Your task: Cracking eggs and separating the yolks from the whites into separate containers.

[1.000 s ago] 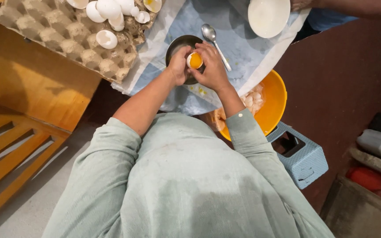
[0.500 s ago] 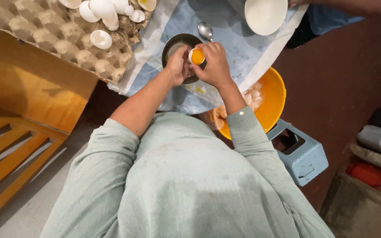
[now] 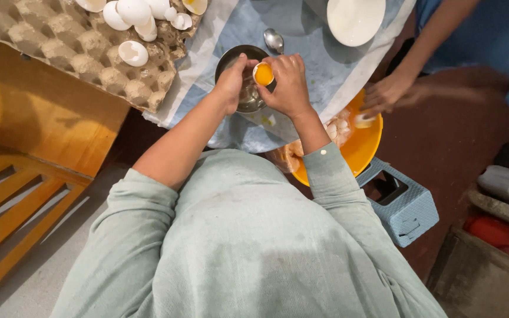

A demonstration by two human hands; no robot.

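My right hand (image 3: 290, 85) holds a half eggshell (image 3: 263, 74) with an orange yolk in it, just above a small metal bowl (image 3: 237, 56). My left hand (image 3: 232, 82) is beside it over the bowl, its fingers curled on the other shell half, which is mostly hidden. Clear egg white lies in the bowl. A metal spoon (image 3: 274, 40) rests on the blue cloth (image 3: 301, 35) behind the bowl.
A cardboard egg tray (image 3: 60, 50) with several empty shells (image 3: 134, 15) sits at the upper left. A white bowl (image 3: 354, 19) stands at the top. Another person's hand (image 3: 387, 94) reaches into an orange basin (image 3: 363, 147). A blue plastic stool (image 3: 402, 200) is below it.
Another person's hand has come into view from the right and reaches into the orange basin. My hands stay over the metal bowl with the yolk in the shell.
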